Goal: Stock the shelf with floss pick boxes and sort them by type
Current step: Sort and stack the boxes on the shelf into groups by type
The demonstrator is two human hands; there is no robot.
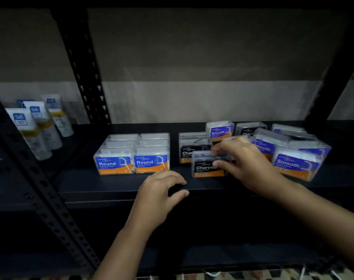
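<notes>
The right hand reaches in from the lower right of the frame, forearm angled up toward the centre, its fingers curled over the top of a clear plastic floss pick box with a black "Charcoal" label and its thumb pressed against the box's front face, so that it grips the box. That box sits just right of centre, on the front part of the dark metal shelf board. The left hand comes up from the bottom centre and hovers at the shelf's front edge, fingers loosely curled with the thumb apart from them, holding nothing.

Left of centre stand two neat rows of clear boxes with blue and orange "Round" labels, side by side and running back in depth. Just behind the gripped box is another black-labelled Charcoal box, with more clear boxes behind it. To the right of the frame lies a loose heap of clear boxes with purple-blue "Smooth" labels, some tilted and leaning on each other, and one more Charcoal box is at the back. At the left edge, beyond a black perforated upright, stand white tubes with blue and yellow labels.
</notes>
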